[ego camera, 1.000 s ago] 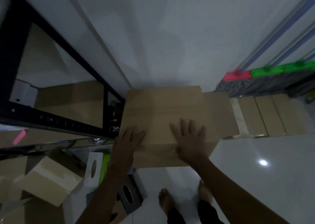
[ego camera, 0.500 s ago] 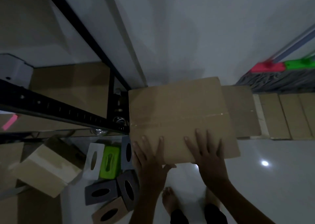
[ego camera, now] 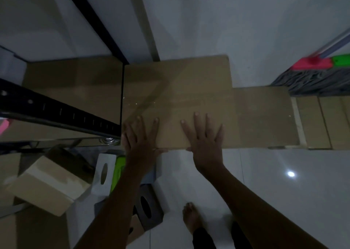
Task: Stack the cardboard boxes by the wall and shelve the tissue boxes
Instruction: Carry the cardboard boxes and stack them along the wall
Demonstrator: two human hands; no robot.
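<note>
Both your hands, the left hand (ego camera: pixel 139 140) and right hand (ego camera: pixel 203 140), lie spread flat on the top cardboard box (ego camera: pixel 178 97) at frame centre against the wall (ego camera: pixel 227 21), so an uneven shove could slide it off the box beneath onto the tissue boxes (ego camera: pixel 103 173) at lower left.

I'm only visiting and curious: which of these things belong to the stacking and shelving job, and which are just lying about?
Job:
- top cardboard box, under left hand and right hand
- lower box
- white tissue box
- dark tissue box
- shelf rack

Lying about:
- mops
</note>
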